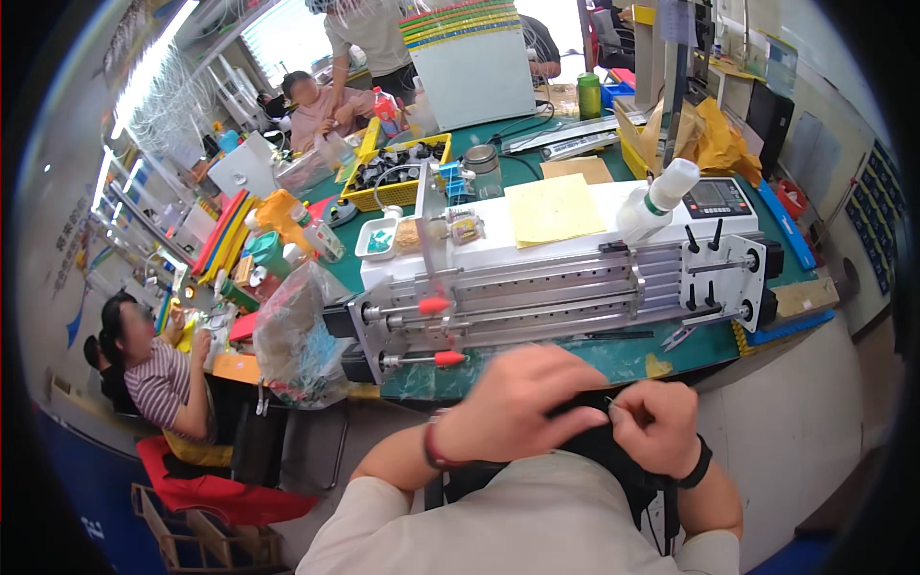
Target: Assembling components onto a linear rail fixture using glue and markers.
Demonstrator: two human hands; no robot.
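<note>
My left hand (522, 398) is held over my lap in front of the bench edge, slightly blurred. Its thumb and fingers are apart, with nothing seen between them. Close by on the right, my right hand (661, 426) is curled in a pinch. Something thin and tiny shows at its fingertips, too small to name. Just beyond both hands is a bench machine (546, 287) with metal rails and a white housing. Red-tipped rods (448, 358) stick out at its left end, and black lever handles (704, 294) stand on its right end plate.
The green bench top (613, 355) carries small snips (678, 337) and black tweezers (613, 335) near its front edge. A clear plastic bag (302, 345) hangs at left. Behind the machine are a yellow basket (359, 199) of black parts and a white bottle (658, 201). Other people sit left and far.
</note>
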